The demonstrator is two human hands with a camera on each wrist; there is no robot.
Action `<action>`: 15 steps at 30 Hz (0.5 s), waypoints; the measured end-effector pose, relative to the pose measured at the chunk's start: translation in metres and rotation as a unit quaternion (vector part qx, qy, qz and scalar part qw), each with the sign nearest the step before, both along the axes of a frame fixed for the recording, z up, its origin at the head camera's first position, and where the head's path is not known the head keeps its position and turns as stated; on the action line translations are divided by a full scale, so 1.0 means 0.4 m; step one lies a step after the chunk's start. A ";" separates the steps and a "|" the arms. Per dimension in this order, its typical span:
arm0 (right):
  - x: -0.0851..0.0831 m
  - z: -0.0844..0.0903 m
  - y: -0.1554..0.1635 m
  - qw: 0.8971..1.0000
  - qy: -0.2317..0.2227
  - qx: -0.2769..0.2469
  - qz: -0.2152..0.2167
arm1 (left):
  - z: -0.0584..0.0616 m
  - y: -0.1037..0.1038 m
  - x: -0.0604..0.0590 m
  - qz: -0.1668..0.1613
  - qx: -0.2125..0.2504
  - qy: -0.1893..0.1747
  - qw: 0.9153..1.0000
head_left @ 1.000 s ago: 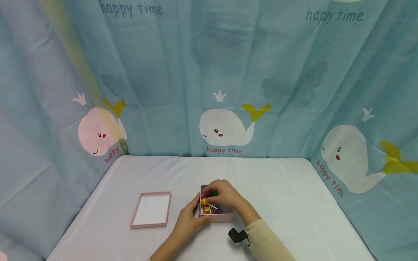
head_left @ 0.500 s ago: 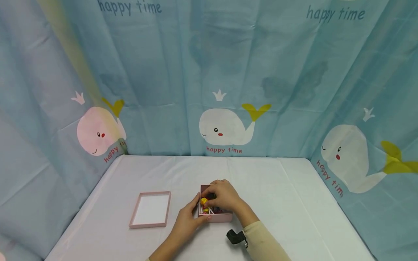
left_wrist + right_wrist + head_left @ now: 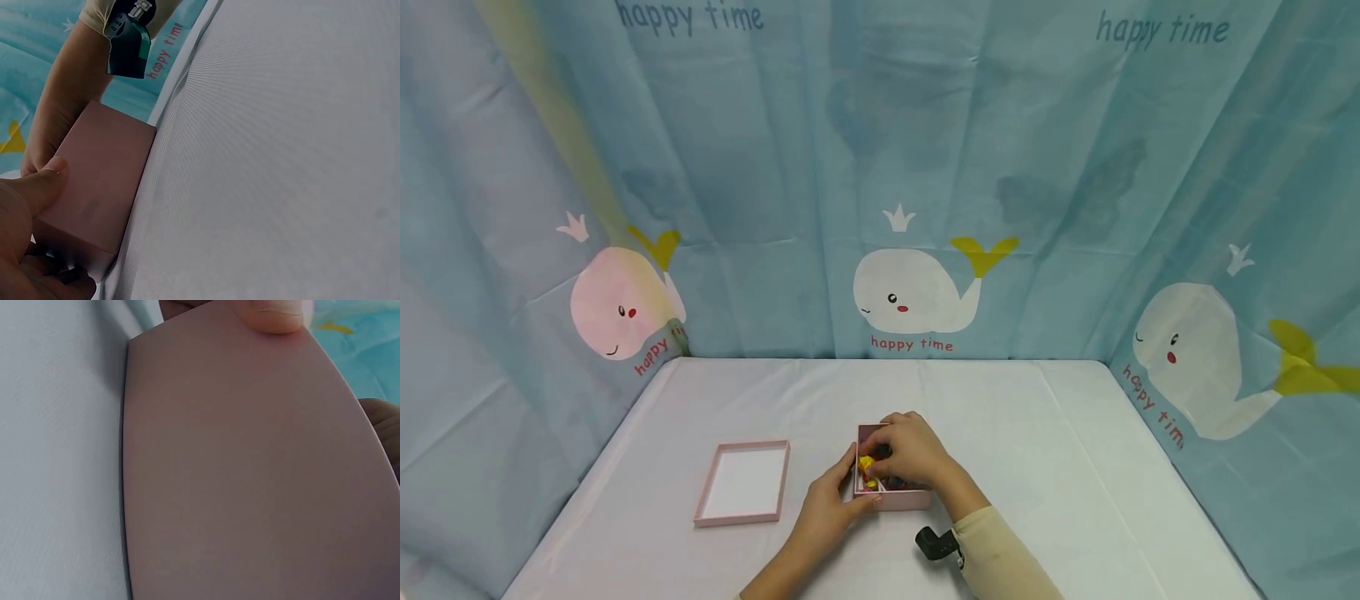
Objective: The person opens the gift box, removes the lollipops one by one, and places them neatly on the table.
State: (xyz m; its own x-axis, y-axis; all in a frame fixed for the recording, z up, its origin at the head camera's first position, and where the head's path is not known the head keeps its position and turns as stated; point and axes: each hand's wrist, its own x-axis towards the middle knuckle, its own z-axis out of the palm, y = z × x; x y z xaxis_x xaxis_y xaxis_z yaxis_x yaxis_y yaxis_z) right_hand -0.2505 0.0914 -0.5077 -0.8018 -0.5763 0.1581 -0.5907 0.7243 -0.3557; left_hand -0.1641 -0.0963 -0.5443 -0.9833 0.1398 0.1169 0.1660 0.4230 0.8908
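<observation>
Since our left grip [image 3: 829,503] curls round the pink box [image 3: 904,501] on the surface [image 3: 1037,467], we can go easy with our half-curled right grip [image 3: 913,451] down among the candies [image 3: 867,463] inside, though we can't tell if it's pinching one.

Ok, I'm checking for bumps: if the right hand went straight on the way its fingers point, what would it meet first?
Probably the yellow candy just ahead of the right hand, then the pink box at its left wall. Whether hand and candy touch is unclear.
</observation>
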 end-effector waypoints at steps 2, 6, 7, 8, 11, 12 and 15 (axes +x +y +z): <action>0.000 0.000 -0.001 1.000 -0.002 -0.010 -0.004 | 0.000 0.000 0.001 0.001 0.001 0.000 1.000; 0.004 0.000 -0.001 0.999 -0.018 -0.045 -0.019 | 0.001 -0.001 0.001 0.002 0.006 0.000 1.000; 0.004 0.000 -0.001 0.998 -0.021 -0.057 -0.021 | 0.002 -0.002 0.000 0.002 0.008 0.001 1.000; 0.005 0.001 -0.001 0.997 -0.024 -0.069 -0.023 | 0.002 -0.002 0.000 0.002 0.009 0.001 1.000; 0.006 0.003 -0.001 0.994 -0.032 -0.104 -0.025 | 0.005 -0.003 0.000 0.003 0.015 0.000 1.000; 0.006 0.004 0.000 0.992 -0.035 -0.115 -0.025 | 0.005 -0.003 0.001 0.004 0.015 0.000 1.000; 0.007 0.005 0.002 0.988 -0.048 -0.144 -0.027 | 0.007 -0.003 0.002 0.003 0.017 -0.005 1.000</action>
State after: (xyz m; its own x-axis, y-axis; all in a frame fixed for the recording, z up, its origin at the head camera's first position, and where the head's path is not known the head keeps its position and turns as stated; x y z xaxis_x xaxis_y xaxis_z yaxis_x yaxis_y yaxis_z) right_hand -0.2475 0.0923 -0.5057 -0.8493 -0.4745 0.2313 -0.5076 0.6138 -0.6046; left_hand -0.1633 -0.0977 -0.5415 -0.9852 0.1299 0.1115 0.1544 0.3930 0.9065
